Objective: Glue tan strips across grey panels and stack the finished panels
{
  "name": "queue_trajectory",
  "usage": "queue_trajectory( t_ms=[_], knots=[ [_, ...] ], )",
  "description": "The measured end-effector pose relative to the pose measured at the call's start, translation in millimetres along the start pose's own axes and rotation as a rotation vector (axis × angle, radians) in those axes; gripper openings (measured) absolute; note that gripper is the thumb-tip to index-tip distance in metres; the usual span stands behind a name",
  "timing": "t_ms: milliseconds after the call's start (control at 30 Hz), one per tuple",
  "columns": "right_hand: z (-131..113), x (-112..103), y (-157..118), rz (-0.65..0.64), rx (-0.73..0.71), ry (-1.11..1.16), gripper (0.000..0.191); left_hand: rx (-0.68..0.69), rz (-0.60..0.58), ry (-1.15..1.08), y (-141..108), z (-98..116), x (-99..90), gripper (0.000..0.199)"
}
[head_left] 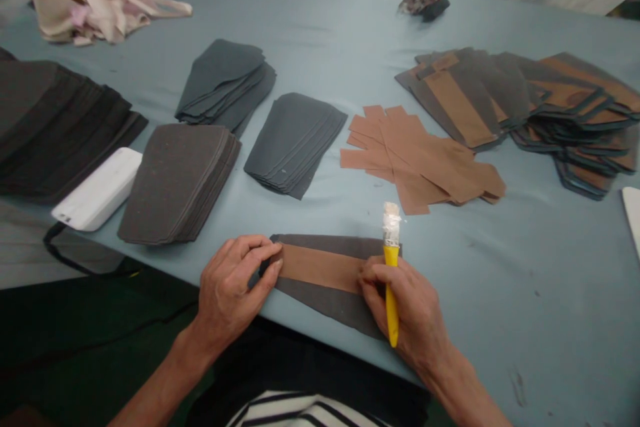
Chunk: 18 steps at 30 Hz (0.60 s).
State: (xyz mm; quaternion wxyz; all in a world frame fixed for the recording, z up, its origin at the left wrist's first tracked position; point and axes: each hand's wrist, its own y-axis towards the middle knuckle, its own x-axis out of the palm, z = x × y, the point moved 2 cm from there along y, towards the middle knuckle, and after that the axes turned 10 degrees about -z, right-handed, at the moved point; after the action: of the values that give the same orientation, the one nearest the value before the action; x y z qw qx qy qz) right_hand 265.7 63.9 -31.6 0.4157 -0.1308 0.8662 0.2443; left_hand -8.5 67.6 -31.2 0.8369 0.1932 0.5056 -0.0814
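A dark grey fabric piece point(327, 246) lies flat at the table's near edge, with a brown strip point(320, 268) across it. My left hand point(233, 283) grips the strip's left end and the piece beneath it. My right hand point(407, 307) is shut around the yellow handle of a brush point(391, 293), and its white-crusted bristles point(392, 223) point away from me. That hand rests on the strip's right end, partly hiding it.
On the pale blue table point(480, 280) lie stacks of dark grey pieces point(177, 183), loose brown strips point(420, 160), and brown-and-grey assembled pieces point(520, 103). A white box point(97, 187) stands at left. Crumpled beige cloth point(105, 7) lies at the far left.
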Motion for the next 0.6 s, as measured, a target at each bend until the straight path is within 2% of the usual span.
queue_trajectory(
  t_ms=[167,300,367,500,600],
  knots=[
    [7,-1,-12,0.149,0.041,0.011,0.017,-0.112,0.065,-0.239,0,-1,-5.4,0.015],
    [7,-6,-18,0.181,0.138,-0.053,0.009,-0.194,0.174,-0.275,-6,-8,-11.4,0.016],
    [4,-12,-20,0.195,0.198,-0.002,0.01,-0.212,0.235,-0.28,-10,-9,-14.3,0.017],
    [-3,-29,-21,0.211,0.24,0.359,0.011,-0.114,0.272,-0.263,-12,12,-16.6,0.017],
    [-8,-38,-17,0.127,0.253,0.454,0.028,0.036,0.204,-0.285,-10,42,-11.1,0.023]
  ],
)
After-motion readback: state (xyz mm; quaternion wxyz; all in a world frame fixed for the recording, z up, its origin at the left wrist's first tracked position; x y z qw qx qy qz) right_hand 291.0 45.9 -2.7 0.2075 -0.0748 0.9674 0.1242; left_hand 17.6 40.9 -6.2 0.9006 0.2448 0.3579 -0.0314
